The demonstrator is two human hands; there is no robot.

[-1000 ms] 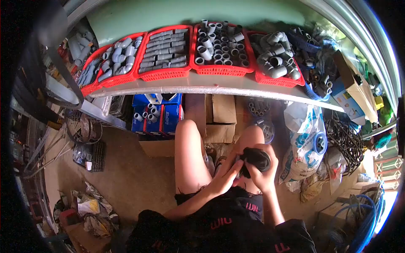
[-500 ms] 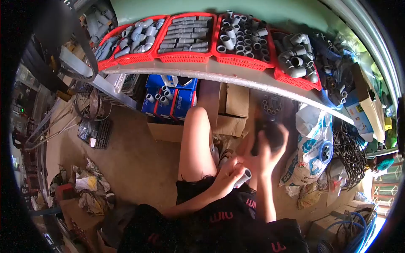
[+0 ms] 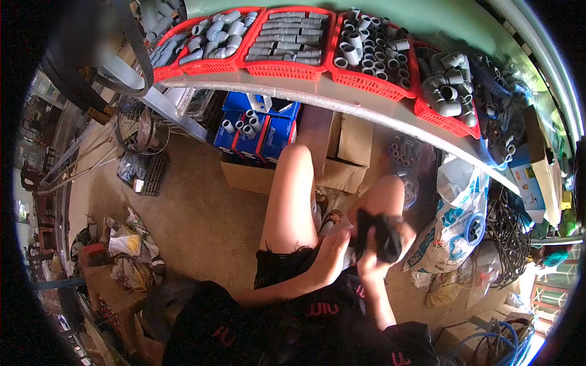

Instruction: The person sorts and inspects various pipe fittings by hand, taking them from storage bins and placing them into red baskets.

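Low over my lap, my left hand is closed round a short grey pipe fitting, which is mostly hidden behind the fingers. Right beside it, my right hand grips a bunched black cloth, blurred by motion. The cloth reaches close to the fitting's end, and the two hands nearly meet.
Ahead, a shelf carries red baskets of grey pipe fittings. Under it are blue boxes with several fittings on top, and cardboard boxes. A printed white sack stands at the right, near coiled black cables.
My right hand has brought the black cloth down and toward my left hand. The fitting, plainly visible before, is now largely covered. The view has shifted slightly.
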